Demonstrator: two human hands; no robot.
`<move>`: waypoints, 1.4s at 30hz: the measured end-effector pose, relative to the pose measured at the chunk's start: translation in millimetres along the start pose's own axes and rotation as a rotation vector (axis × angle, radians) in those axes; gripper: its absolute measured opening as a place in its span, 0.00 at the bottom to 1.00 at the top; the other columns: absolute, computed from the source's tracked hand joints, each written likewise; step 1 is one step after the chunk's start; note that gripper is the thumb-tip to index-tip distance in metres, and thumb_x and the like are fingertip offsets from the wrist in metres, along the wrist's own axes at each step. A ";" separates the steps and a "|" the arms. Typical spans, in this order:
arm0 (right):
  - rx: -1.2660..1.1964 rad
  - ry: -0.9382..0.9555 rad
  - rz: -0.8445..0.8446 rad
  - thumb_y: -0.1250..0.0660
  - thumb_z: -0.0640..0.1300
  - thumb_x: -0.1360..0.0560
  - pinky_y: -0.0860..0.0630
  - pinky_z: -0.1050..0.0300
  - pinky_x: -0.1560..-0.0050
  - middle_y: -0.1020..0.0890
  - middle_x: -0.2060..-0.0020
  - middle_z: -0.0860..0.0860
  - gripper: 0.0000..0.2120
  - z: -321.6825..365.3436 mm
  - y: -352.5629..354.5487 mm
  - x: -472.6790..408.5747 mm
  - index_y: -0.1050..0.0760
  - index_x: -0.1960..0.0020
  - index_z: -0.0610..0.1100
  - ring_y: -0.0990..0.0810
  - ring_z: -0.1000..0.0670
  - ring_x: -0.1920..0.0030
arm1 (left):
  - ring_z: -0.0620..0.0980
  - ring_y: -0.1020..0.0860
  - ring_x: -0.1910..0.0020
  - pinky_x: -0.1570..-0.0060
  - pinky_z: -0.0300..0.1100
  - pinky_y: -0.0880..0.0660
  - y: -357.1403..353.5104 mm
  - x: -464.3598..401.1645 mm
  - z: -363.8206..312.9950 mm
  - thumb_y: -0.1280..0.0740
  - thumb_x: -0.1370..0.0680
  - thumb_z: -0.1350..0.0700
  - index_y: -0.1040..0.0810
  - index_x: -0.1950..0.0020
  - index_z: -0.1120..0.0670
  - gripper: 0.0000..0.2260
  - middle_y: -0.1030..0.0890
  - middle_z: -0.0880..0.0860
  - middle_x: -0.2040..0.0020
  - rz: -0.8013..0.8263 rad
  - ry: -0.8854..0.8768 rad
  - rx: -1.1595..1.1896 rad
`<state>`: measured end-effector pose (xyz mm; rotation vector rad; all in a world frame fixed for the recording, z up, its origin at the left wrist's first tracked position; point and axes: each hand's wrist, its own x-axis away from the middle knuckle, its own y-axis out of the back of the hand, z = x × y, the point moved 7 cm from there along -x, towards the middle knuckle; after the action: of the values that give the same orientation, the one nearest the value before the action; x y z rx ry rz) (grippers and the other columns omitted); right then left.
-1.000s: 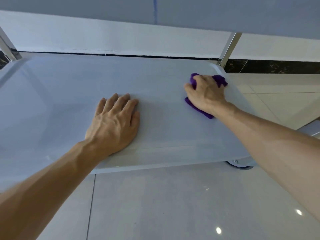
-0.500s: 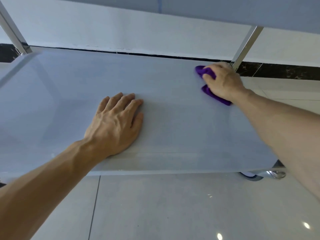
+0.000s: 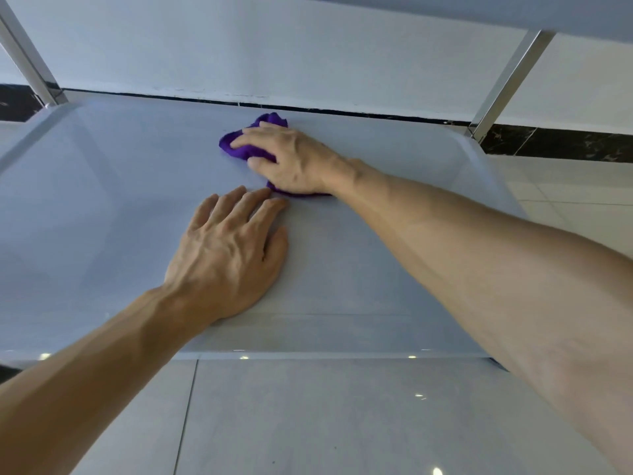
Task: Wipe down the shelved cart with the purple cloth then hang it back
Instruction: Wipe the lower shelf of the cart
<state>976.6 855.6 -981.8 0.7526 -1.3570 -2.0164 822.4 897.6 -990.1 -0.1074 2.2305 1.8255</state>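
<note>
Your right hand (image 3: 294,161) lay over the bunched purple cloth (image 3: 239,147), fingers bent onto it, pressing it against the cart shelf (image 3: 102,186) near the rear edge, about mid-width. Your left hand (image 3: 227,257) rested flat, fingers straight, holding nothing, fingertips just beside the cloth. Chrome post (image 3: 507,80) stood at the far right corner.

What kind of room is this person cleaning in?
Hard to say for sure: an indoor, tiled room, perhaps a kitchen or utility area. The glossy floor tiles, the dark marble skirting and the metal-legged cart shelf suggest it.
</note>
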 end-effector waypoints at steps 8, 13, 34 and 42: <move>0.141 -0.608 -0.197 0.43 0.48 0.20 0.32 0.47 0.33 0.26 0.33 0.41 0.19 -153.5 73.1 74.2 0.30 0.30 0.47 0.27 0.39 0.34 | 0.49 0.40 0.24 0.25 0.50 0.45 -8.6 -6.5 5.8 0.47 0.18 0.47 0.33 0.29 0.44 0.17 0.33 0.43 0.26 0.014 0.081 0.054; 0.134 -0.879 -0.301 0.46 0.51 0.19 0.32 0.42 0.33 0.27 0.34 0.40 0.22 -199.8 93.8 159.7 0.35 0.28 0.45 0.30 0.37 0.34 | 0.47 0.42 0.24 0.24 0.49 0.47 -13.7 -11.9 9.0 0.49 0.18 0.46 0.36 0.29 0.41 0.17 0.35 0.41 0.26 0.034 0.094 0.054; -0.150 -0.668 -0.379 0.42 0.48 0.17 0.31 0.71 0.53 0.20 0.55 0.67 0.13 -24.5 65.7 329.5 0.29 0.34 0.53 0.21 0.62 0.53 | 0.50 0.33 0.29 0.31 0.54 0.37 -12.6 -41.0 17.5 0.52 0.19 0.45 0.33 0.32 0.42 0.18 0.29 0.44 0.31 0.006 -0.029 0.069; -0.635 -0.789 -0.713 0.40 0.51 0.18 0.25 0.65 0.59 0.17 0.60 0.53 0.08 -2.4 93.7 418.7 0.23 0.45 0.57 0.21 0.54 0.61 | 0.59 0.23 0.40 0.47 0.60 0.25 -35.8 -59.9 39.6 0.55 0.20 0.41 0.28 0.35 0.46 0.23 0.24 0.50 0.37 0.013 -0.151 -0.117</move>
<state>713.9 518.1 -948.4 0.1119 -0.6946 -3.3034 893.9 922.4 -1016.8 0.0224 2.0280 1.9030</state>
